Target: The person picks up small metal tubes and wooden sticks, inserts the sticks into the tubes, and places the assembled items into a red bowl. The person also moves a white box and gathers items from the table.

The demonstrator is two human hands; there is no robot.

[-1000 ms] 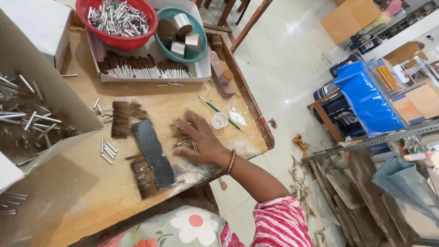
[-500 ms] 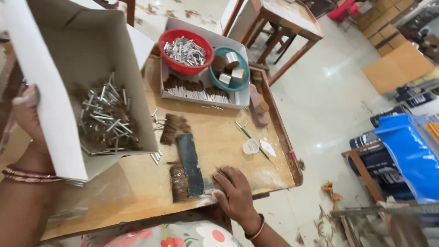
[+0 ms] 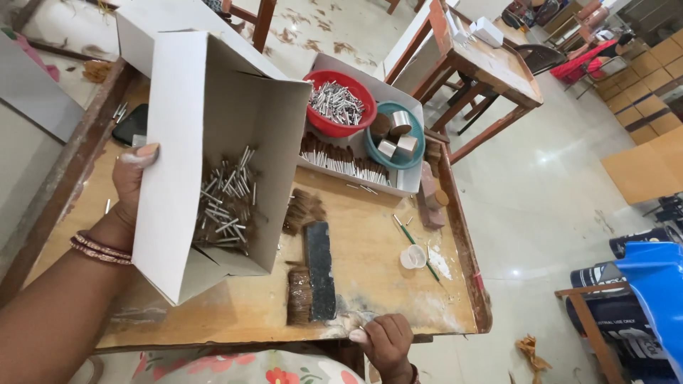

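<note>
My left hand [image 3: 130,186] grips the side wall of a white cardboard box [image 3: 213,128], holding it tilted over the wooden table [image 3: 370,235]. Several small metal tubes [image 3: 226,203] lie heaped inside the box. My right hand [image 3: 386,341] rests closed at the table's near edge, close to a tuft of brown bristles [image 3: 299,295] and a dark flat block [image 3: 319,270]; whether it pinches anything is hidden. Another bristle tuft [image 3: 304,210] lies beside the box.
A white tray [image 3: 409,178] at the back holds a red bowl [image 3: 340,103] of metal tubes, a teal bowl [image 3: 395,135] with metal cups and a row of finished brushes [image 3: 341,163]. A small white cap [image 3: 413,256] and green stick [image 3: 416,245] lie right. Another table [image 3: 477,64] stands behind.
The view swung left. My left hand has tipped the box of tubes further over the table. My right hand slid back from the bristles to the table's near edge.
</note>
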